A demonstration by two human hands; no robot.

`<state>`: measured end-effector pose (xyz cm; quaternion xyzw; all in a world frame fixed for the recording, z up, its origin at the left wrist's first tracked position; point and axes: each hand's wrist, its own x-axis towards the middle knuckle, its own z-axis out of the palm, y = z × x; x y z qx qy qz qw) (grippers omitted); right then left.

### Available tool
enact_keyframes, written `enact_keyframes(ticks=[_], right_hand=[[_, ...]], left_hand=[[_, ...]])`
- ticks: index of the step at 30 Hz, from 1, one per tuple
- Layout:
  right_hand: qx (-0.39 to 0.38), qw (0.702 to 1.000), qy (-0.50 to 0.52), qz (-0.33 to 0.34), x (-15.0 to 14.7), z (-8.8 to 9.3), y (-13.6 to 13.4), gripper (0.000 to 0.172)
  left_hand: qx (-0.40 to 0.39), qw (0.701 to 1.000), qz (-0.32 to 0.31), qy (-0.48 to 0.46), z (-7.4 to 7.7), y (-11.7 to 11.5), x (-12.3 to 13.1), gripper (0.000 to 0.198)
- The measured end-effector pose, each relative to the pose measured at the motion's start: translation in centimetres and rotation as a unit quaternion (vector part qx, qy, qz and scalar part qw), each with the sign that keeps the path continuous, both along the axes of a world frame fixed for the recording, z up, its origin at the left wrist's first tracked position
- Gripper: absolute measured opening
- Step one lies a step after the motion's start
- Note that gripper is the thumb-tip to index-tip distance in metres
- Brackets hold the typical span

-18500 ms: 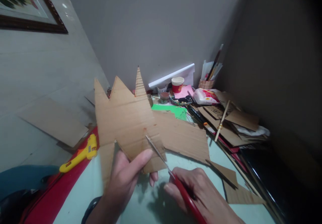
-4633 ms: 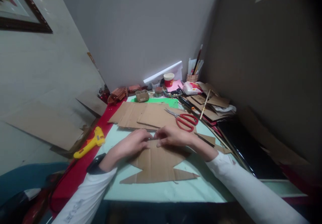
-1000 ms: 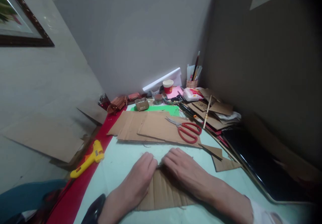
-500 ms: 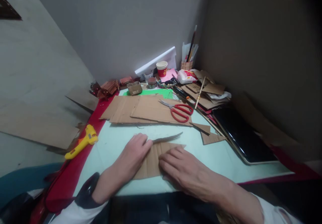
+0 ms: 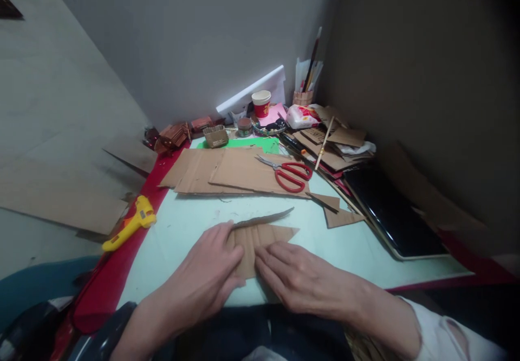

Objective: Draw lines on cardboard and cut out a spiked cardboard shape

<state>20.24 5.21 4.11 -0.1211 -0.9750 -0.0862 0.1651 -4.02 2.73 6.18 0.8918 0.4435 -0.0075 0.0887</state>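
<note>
A folded piece of corrugated cardboard lies on the pale green table top near its front edge, with one pointed flap standing up along its far side. My left hand lies flat on the cardboard's left part, fingers stretched out. My right hand presses flat on its right lower part, fingers spread and pointing left. Neither hand grips anything. Red-handled scissors rest on larger cardboard sheets further back.
A yellow glue gun lies on the red strip at the left. Cardboard offcuts sit to the right, beside a black tablet. A paper cup, brush holder, green paper and small items crowd the back corner.
Both hands have slid toward me over the cardboard, which is folded narrower than half a second ago. The view has shifted slightly.
</note>
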Motion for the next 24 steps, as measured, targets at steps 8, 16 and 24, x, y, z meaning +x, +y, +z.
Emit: enact_keyframes(ticks=[8, 16, 24], right_hand=[[-0.022, 0.999, 0.026, 0.007, 0.0, -0.2, 0.2, 0.027], [-0.066, 0.997, 0.035, 0.002, -0.2, -0.5, 1.0, 0.022], [-0.079, 0.996, 0.029, 0.0, -0.2, -1.1, 0.8, 0.017]], left_hand=[[0.001, 1.0, -0.013, 0.023, 0.8, -0.1, 0.4, 0.015], [0.025, 0.998, -0.038, 0.035, 0.7, 0.1, 0.2, 0.023], [0.083, 0.994, -0.071, 0.022, 0.6, 0.2, 0.1, 0.028]])
